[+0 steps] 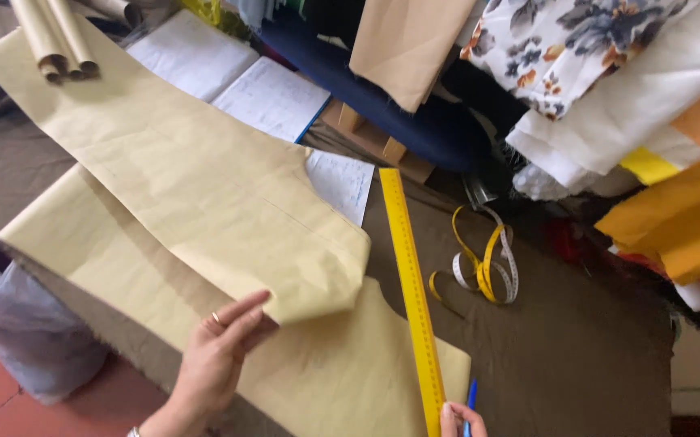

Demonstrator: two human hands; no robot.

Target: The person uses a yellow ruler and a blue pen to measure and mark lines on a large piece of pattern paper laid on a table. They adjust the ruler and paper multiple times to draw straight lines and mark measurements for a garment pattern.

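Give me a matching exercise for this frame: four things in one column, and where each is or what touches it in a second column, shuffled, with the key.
Things:
1. yellow ruler
2. tape measure
3. paper rolls
4. top pattern paper sheet

Places:
A. far left corner of the table
B. loosely coiled on the brown cloth
C. lower end at the right hand
D. curled edge lifted by the left hand

Pairs: 1-C, 2-B, 3-A, 4-D
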